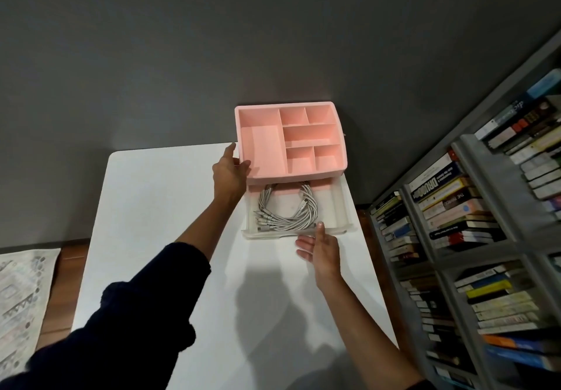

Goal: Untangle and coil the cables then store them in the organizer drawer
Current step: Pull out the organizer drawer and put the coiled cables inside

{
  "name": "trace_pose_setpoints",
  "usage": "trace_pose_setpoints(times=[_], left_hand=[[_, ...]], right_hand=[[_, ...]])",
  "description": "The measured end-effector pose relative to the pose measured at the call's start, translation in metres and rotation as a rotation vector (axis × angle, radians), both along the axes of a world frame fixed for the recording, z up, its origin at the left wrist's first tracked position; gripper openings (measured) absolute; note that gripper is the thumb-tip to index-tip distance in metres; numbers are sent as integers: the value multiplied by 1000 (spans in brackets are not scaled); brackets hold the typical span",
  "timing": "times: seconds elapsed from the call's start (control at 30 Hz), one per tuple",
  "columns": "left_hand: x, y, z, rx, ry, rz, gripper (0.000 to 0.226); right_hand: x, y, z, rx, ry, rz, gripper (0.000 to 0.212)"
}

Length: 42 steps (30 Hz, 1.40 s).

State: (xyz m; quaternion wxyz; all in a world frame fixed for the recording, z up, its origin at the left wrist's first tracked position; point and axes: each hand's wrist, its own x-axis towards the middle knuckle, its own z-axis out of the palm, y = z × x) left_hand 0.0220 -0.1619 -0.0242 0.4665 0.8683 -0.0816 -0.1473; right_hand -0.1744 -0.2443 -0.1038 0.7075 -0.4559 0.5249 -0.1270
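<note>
Evidently the closing step: the coil of pale grey cables [285, 210] lies inside the clear plastic drawer [343, 204], which is pulled out approx. halfway from under the pink plastic compartment organizer [291, 177] on the white worktop [151, 207]. Far part of the coil is hidden under the pink tray.

Left hand [229, 171] grips the organizer's left side, thumb up along the wall, fingers [244, 164] curled over the rim. Right hand [321, 247] pinches the drawer front: thumb on the lip, fingers close together below it.

To shut it well: keep the left hand braced so the body doesn't slide back, push straight and level w/ the right, no twisting. Watch the cable ends near the front-left corner; likely to snag if they ride over the wall, so tuck them down first.
</note>
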Motion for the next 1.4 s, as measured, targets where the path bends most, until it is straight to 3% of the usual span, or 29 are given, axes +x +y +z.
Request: trace_pose_setpoints(times=[0.13, 0.43, 0.7, 0.93, 1.4], left_hand=[[1, 2, 0, 22, -46, -79, 55], [-1, 3, 6, 120, -87, -143, 54], [-1, 3, 0, 190, -81, -171, 57], [-8, -6, 5, 391, -96, -163, 59], [-7, -9, 10, 450, -81, -181, 59]], right_hand=[[-10, -1, 6, 139, -61, 232, 34], [35, -10, 9, 300, -318, 60, 20], [75, -32, 0, 220, -338, 49, 5], [86, -38, -8, 94, -266, 15, 13], [102, -43, -8, 40, -186, 85, 8]])
